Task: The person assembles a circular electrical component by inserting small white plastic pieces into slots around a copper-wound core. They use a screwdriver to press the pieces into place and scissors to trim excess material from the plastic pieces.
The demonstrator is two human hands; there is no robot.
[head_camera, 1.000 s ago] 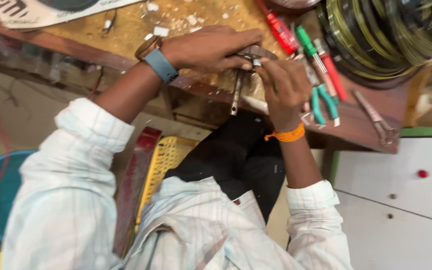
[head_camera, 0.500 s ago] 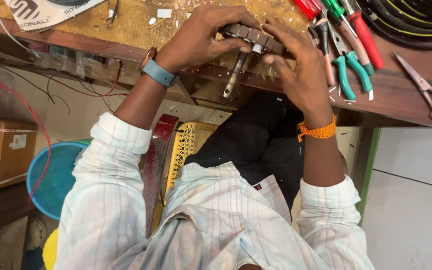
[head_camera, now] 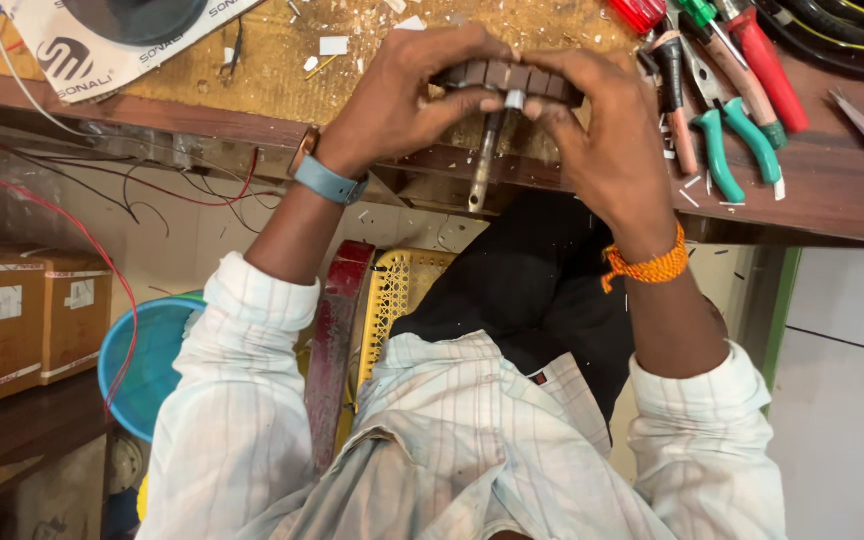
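Head view shows a wooden workbench (head_camera: 832, 190), its top scuffed, dusty and littered with pale chips. Under its edge sit a yellow plastic lattice crate (head_camera: 397, 300) and a round blue tub (head_camera: 142, 360); brown cardboard boxes (head_camera: 22, 320) stand well off to one side. Pliers with green grips (head_camera: 737, 135) and red-handled screwdrivers (head_camera: 767, 65) lie just beside the right hand (head_camera: 612, 130).

Both hands close around a dark, ribbed, ring-shaped metal part (head_camera: 507, 77) at the bench's front edge. The left hand (head_camera: 402, 100) curls tight over one end, thumb pressing underneath; the right hand wraps the other end, fingers fully folded on it. A slim steel shaft (head_camera: 484, 165) hangs down from the part's middle, between the two thumbs. A blue watch strap (head_camera: 327, 180) circles the left wrist, an orange thread band (head_camera: 647, 265) the right.
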